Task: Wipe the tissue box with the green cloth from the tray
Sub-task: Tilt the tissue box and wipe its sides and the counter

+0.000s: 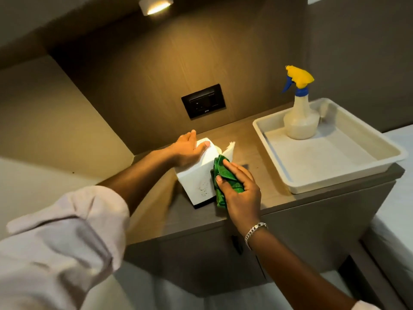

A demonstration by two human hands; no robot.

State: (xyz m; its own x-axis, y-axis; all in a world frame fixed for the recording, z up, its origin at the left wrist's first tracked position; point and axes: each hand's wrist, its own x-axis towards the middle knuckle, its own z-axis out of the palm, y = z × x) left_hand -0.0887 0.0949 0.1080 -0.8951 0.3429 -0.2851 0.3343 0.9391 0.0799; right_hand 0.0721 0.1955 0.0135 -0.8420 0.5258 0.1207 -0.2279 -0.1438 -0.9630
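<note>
A white tissue box (196, 180) stands on the wooden bedside cabinet (263, 175), with a tissue sticking out of its top. My left hand (188, 148) rests on the box's top left side and holds it steady. The green cloth (225, 175) is bunched in my right hand (239, 191), which presses it against the box's right face. A white tray (335, 173) sits to the right of the box on the same cabinet.
A spray bottle (300, 115) with a yellow and blue trigger head stands in the tray's far part. A black switch plate (203, 101) is on the wall behind the box. A lamp (156, 5) shines overhead. White bedding (397, 175) lies at the right.
</note>
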